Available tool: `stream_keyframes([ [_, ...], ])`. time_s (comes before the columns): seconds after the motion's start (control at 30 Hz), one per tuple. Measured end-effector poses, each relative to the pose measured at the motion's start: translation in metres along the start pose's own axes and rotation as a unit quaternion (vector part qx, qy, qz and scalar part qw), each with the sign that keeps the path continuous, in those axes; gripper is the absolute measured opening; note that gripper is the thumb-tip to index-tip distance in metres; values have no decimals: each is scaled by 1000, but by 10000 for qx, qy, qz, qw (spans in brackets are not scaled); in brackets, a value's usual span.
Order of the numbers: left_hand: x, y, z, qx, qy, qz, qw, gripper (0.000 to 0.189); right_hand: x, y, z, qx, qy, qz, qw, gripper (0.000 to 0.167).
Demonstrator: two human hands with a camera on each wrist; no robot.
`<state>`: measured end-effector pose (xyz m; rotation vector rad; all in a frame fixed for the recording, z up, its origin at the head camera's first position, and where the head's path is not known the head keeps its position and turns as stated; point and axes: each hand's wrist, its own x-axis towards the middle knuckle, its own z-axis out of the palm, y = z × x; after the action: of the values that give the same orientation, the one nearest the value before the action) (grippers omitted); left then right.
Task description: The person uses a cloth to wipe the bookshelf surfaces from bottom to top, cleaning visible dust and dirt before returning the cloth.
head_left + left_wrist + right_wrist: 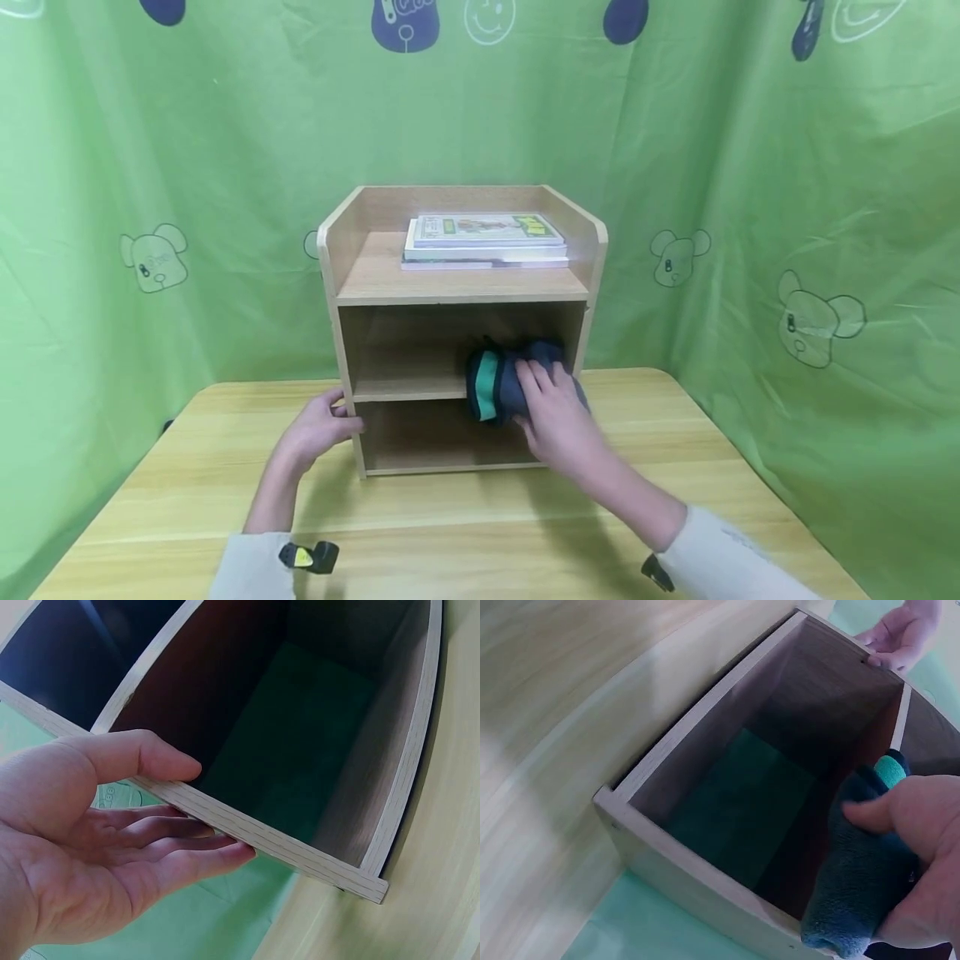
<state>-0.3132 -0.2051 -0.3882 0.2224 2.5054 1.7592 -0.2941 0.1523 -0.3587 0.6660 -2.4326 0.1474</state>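
A small wooden shelf (467, 287) stands on the table, its two lower compartments facing me. My left hand (321, 429) grips the front edge of its left side panel (247, 829), thumb inside and fingers outside. In my right hand (562, 421) is a dark blue, fuzzy folded cloth (862, 877) with a teal-green band (487, 385). The right thumb lies over the cloth in the right wrist view. In the head view the cloth overlaps the right part of the middle compartment and the front edge of its board (408, 396).
Several stacked books (483, 242) lie on the shelf's top level, between its raised sides. The light wooden table (450, 542) extends in front and on both sides. Green patterned curtains (247, 167) hang behind and at both sides.
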Motion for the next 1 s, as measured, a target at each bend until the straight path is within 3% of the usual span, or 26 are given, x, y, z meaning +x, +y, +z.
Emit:
stream_keyframes([
  [0.17,0,0,1,-15,30,-12,10000,79,4,-4,2,392,280,268,9985,63],
  [0.37,-1,1,2,-77,73,2,9999,78,8,-9,-1,1048,337,725,9913,54],
  [0.6,-2,4,4,-33,97,-11,9999,78,16,-31,6,888,242,657,9936,60],
  [1.0,0,4,3,156,213,-46,9996,72,49,-105,24,371,-812,530,9946,63],
])
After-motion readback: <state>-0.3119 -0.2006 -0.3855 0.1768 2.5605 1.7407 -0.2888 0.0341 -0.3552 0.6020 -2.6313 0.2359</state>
